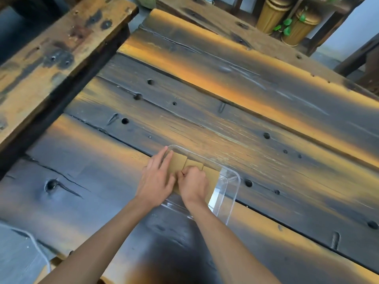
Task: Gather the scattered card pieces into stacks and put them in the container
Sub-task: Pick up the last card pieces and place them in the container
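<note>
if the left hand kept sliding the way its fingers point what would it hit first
Most likely the far rim of the clear container. The left hand lies with straight fingers on the tan card pieces, pointing up and right toward that corner; beyond it is bare table. Depth is hard to judge.

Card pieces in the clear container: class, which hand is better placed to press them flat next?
Probably the left hand: its straight fingers already lie on the card pieces in the clear container, while the right hand is curled.

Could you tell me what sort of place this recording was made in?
Probably a rustic seating or dining area, perhaps a café or workshop. The signs: a heavy table of scorched planks with bolt holes, a matching bench beside it, and bamboo-style containers with green leaves behind.
</note>
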{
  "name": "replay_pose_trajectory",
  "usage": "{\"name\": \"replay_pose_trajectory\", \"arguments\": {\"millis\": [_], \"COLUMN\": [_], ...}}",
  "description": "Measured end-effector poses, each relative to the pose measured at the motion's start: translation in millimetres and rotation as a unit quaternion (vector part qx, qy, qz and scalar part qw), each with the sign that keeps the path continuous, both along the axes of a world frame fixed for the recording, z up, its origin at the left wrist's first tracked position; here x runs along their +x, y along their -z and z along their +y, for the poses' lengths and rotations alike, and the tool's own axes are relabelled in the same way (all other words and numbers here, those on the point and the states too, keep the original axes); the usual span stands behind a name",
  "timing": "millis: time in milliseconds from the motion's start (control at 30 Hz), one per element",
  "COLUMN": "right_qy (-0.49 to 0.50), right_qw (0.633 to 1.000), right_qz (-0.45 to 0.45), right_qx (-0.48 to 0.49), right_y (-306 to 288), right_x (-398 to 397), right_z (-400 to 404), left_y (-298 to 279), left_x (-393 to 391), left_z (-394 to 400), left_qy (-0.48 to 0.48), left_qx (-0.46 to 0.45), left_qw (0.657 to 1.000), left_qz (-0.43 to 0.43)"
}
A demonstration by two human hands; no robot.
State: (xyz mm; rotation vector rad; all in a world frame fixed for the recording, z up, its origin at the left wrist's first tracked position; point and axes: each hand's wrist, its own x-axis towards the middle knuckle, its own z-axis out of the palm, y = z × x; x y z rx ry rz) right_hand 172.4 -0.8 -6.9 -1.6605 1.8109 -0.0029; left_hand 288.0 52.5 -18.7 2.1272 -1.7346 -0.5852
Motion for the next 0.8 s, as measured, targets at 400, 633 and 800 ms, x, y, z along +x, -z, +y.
{"name": "replay_pose_trajectory", "arguments": {"millis": [400,633,800], "right_qy": [0.029,-0.100,-0.303], "right_qw": [0.997,0.992,0.950], "right_qz": [-0.065,-0.044,0.045], "right_qx": [-0.007,-0.056,-0.061], "right_y": [-22,-33,-16], "right_x": [-34,-78,-61], "right_z": [12,31,51], "left_y": [-7,-21,-10], "left_x": [8,-5,-23], "left_z": [14,19,25], "left_qy": [-0.021,0.053,0.209], "left_qx": [-0.001,0.021,0.130], "left_qw": [0.998,0.996,0.943], "left_qz": [0.060,-0.065,-0.223]}}
